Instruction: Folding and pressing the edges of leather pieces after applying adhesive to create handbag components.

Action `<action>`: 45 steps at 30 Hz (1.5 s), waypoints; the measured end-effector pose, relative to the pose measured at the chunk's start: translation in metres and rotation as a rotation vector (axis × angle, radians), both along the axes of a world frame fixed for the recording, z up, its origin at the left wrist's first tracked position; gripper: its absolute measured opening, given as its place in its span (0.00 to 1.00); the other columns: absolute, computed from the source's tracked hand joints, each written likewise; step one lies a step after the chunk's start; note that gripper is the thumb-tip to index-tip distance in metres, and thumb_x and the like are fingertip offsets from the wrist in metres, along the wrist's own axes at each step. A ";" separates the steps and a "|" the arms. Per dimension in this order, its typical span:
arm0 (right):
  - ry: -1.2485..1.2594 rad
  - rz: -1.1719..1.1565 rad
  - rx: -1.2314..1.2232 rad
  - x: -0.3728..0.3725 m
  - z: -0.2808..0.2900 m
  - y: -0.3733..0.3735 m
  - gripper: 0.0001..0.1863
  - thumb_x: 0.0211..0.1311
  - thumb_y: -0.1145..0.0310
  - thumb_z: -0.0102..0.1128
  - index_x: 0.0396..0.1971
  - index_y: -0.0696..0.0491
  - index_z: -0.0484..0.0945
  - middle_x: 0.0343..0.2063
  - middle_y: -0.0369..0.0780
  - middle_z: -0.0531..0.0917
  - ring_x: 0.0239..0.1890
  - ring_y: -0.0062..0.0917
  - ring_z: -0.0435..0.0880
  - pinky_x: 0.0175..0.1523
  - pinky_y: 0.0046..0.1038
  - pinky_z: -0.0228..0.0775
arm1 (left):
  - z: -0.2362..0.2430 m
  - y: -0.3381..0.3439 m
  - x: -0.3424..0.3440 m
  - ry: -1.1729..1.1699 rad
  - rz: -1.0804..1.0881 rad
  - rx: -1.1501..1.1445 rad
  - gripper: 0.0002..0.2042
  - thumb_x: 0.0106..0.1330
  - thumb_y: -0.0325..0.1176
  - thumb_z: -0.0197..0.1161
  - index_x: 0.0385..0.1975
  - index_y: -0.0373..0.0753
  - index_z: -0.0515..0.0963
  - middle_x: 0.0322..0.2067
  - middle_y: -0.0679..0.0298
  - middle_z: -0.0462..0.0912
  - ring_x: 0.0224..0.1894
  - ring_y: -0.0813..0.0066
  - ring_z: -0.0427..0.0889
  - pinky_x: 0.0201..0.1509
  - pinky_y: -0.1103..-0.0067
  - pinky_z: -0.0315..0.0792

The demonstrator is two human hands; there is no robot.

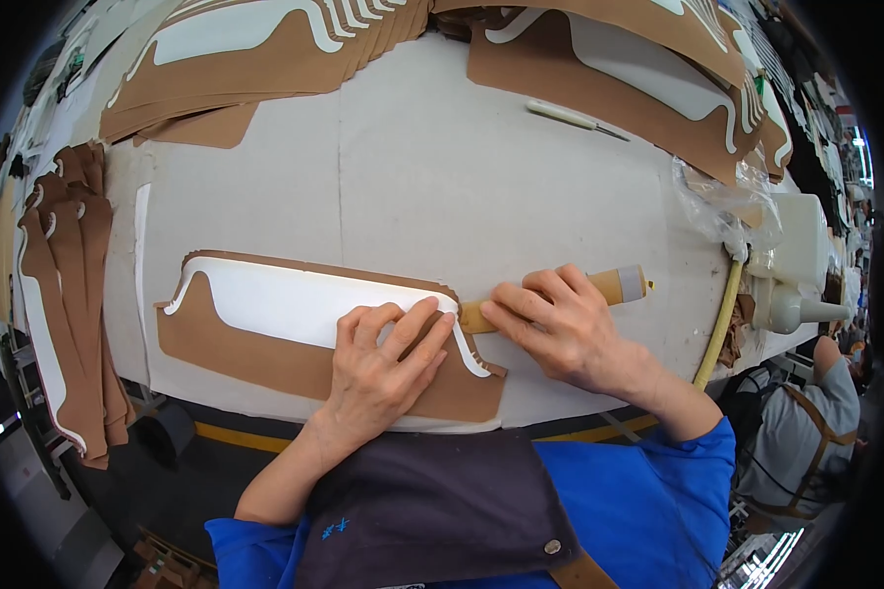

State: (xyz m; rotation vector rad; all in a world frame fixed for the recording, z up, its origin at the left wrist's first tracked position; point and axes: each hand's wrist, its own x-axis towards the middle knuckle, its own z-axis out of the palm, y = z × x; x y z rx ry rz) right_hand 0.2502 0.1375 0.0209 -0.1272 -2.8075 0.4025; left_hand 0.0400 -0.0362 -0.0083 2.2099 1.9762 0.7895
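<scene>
A brown cut piece point(236, 351) with a white shaped layer point(275, 306) on it lies at the near edge of the worktable. My left hand point(388, 368) rests on its right half, fingers spread over the white layer by the curved corner. My right hand point(565, 329) grips a long, flat tan tool point(614, 285) with a grey band near its far end; the tool's left end meets the piece's right corner, where the edge of the brown material shows small notches.
Stacked brown-and-white pieces lie at the back left point(206, 79), back right point(599, 83) and left point(79, 294) of the worktable point(314, 187). A white-handled awl point(560, 115) lies near the back. Right are crumpled plastic point(717, 196), a yellow hose point(717, 334), a white container point(796, 245) and a seated person point(796, 442).
</scene>
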 end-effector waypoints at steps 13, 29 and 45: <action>-0.010 0.213 -0.004 -0.020 -0.001 0.037 0.18 0.51 0.71 0.66 0.44 0.58 0.84 0.44 0.38 0.79 0.41 0.29 0.76 0.43 0.32 0.68 | 0.002 0.002 0.001 0.013 0.021 -0.008 0.22 0.58 0.33 0.76 0.55 0.44 0.87 0.58 0.67 0.82 0.51 0.68 0.75 0.58 0.67 0.67; 0.044 0.391 -0.036 -0.044 -0.005 0.068 0.13 0.50 0.69 0.67 0.36 0.56 0.85 0.44 0.37 0.79 0.41 0.28 0.76 0.45 0.32 0.67 | 0.004 0.000 0.005 0.009 0.033 -0.067 0.25 0.56 0.34 0.75 0.56 0.38 0.85 0.61 0.63 0.81 0.55 0.62 0.75 0.61 0.63 0.68; 0.021 0.564 -0.113 -0.073 -0.007 0.086 0.06 0.52 0.69 0.67 0.29 0.55 0.84 0.37 0.34 0.77 0.38 0.27 0.73 0.45 0.31 0.67 | 0.007 -0.005 0.010 0.041 0.115 -0.102 0.24 0.58 0.36 0.74 0.56 0.41 0.86 0.62 0.63 0.79 0.58 0.61 0.76 0.63 0.61 0.68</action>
